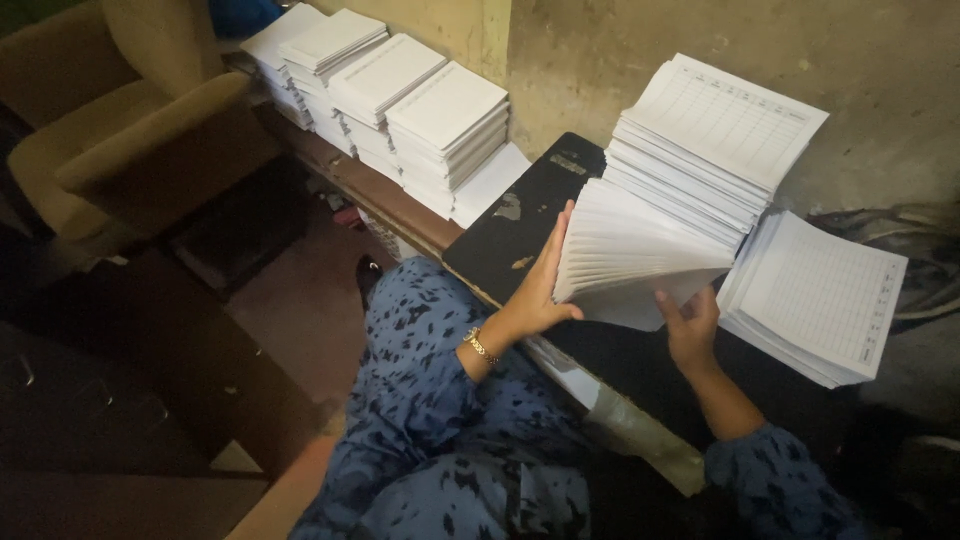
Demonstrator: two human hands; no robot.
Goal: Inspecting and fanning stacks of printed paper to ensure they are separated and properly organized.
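A fanned bundle of white sheets [630,250] is lifted off the black board [520,225]. My left hand [538,290] grips its left edge, thumb under the sheets, a gold bracelet at the wrist. My right hand [690,325] supports the bundle from below at its lower right corner. Behind the bundle stands a tall stack of printed ruled forms [715,135]. A lower stack of the same forms [815,295] lies to the right of my right hand.
Several stacks of white pads [390,95] line a wooden ledge [365,190] along the wall at the back left. A tan armchair [120,130] stands at the left. A dark cabinet [110,380] fills the lower left. Cables [915,230] lie at the far right.
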